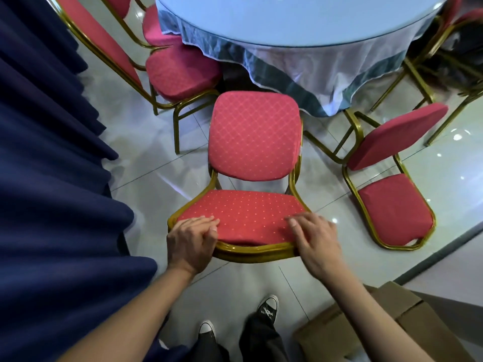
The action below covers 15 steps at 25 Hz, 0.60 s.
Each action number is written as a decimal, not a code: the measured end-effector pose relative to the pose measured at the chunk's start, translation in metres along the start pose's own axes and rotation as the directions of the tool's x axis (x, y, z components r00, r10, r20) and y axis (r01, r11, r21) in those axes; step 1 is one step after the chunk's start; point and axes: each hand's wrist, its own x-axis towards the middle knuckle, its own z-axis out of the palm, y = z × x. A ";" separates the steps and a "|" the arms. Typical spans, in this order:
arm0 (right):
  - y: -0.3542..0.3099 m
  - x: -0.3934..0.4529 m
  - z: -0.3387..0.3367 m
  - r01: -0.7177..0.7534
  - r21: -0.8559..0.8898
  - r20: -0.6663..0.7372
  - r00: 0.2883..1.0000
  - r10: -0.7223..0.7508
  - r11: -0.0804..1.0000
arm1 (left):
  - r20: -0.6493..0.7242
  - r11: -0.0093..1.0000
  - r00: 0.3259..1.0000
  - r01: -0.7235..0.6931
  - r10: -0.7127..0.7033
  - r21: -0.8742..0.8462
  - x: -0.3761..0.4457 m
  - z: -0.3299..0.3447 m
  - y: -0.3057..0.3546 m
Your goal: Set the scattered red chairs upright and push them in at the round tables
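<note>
A red chair [254, 137] with a gold frame stands upright directly in front of me, its seat facing the round table [300, 19] and its front edge near the hanging tablecloth. My left hand [192, 244] grips the left end of the backrest's top, fingers over the red padding. My right hand [316, 241] grips the right end in the same way. To the right, another red chair [392, 205] lies tipped over on the floor, backrest flat on the tiles. A third red chair [180, 71] stands upright at the table on the left.
A dark blue draped cloth [52, 178] fills the left side, close to my left arm. A cardboard box [379, 322] sits on the floor at the lower right. More red chairs [467, 17] stand at the table's far right. The floor is glossy pale tile.
</note>
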 end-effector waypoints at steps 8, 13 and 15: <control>-0.023 0.040 -0.001 0.100 -0.209 -0.160 0.978 -0.135 0.973 | -0.077 0.999 0.997 0.029 -0.030 -0.021 0.048 -0.015 0.015; -0.040 0.121 -0.033 0.004 -0.193 -0.138 0.990 -0.032 0.981 | -0.081 0.990 0.987 0.140 -0.139 -0.002 0.133 -0.036 0.033; -0.047 0.157 -0.047 -0.030 -0.204 -0.114 0.993 0.007 0.978 | -0.097 0.987 0.983 0.160 -0.158 0.010 0.169 -0.045 0.041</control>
